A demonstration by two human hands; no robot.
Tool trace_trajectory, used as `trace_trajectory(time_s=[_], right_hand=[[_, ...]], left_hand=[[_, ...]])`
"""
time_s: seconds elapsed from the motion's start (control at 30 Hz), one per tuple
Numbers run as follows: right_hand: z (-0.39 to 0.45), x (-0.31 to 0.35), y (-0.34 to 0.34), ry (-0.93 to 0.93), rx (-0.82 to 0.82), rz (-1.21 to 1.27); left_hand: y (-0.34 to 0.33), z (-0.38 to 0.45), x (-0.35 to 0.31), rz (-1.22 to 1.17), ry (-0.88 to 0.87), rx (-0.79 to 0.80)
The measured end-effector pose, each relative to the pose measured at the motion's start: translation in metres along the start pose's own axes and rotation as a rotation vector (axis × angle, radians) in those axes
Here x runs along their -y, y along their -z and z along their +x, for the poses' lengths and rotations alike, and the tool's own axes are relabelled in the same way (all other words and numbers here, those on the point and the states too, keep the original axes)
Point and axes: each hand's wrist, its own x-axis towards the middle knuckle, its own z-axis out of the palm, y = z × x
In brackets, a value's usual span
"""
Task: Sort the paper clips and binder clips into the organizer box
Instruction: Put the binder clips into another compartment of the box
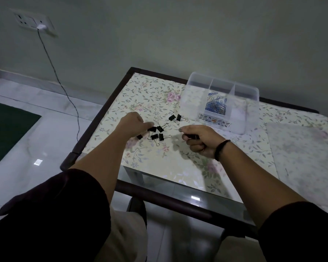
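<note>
Left hand (133, 122) pinches a binder clip (152, 129) among loose clips on the table (159, 163). Right hand (201, 138) grips another clip (194, 137). Paper clips (217, 105) lie in the box (240, 110).

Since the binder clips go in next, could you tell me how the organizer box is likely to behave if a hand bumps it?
The organizer box looks like thin clear plastic, so probably light and apt to slide on the glossy table. Only paper clips show inside, which add little weight. Its walls stand fairly tall, so a knock near the rim might tip it.
</note>
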Motion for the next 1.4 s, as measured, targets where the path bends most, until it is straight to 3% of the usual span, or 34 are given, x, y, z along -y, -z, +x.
trace_trajectory(time_s=[0.07, 0.2, 0.67, 0.83, 1.0, 1.1, 1.23, 1.4], right_hand=[[-0.018, 0.002, 0.003, -0.049, 0.069, 0.271], [-0.043, 0.001, 0.014, -0.075, 0.153, 0.587], [-0.053, 0.000, 0.022, -0.040, 0.069, 0.634], [-0.056, 0.001, 0.021, -0.035, 0.023, 0.631], [-0.058, 0.006, 0.021, 0.025, -0.118, 0.762], [-0.063, 0.016, 0.027, 0.143, -0.188, 0.853], [-0.078, 0.043, 0.047, 0.266, -0.249, 0.908], [-0.091, 0.082, 0.082, 0.377, -0.387, 0.900]], left_hand=[[-0.004, 0.003, -0.002, 0.066, -0.063, 0.014], [-0.014, 0.010, -0.005, 0.155, -0.125, 0.024], [-0.029, 0.009, -0.010, 0.209, -0.157, -0.053], [-0.011, 0.007, -0.013, -0.079, -0.088, -0.015], [0.009, 0.007, -0.023, -1.065, 0.304, 0.101], [-0.002, 0.002, -0.046, -1.455, 0.431, 0.254], [-0.027, -0.023, -0.112, -1.633, 0.459, 0.383], [-0.076, -0.034, -0.221, -1.606, 0.338, 0.412]])
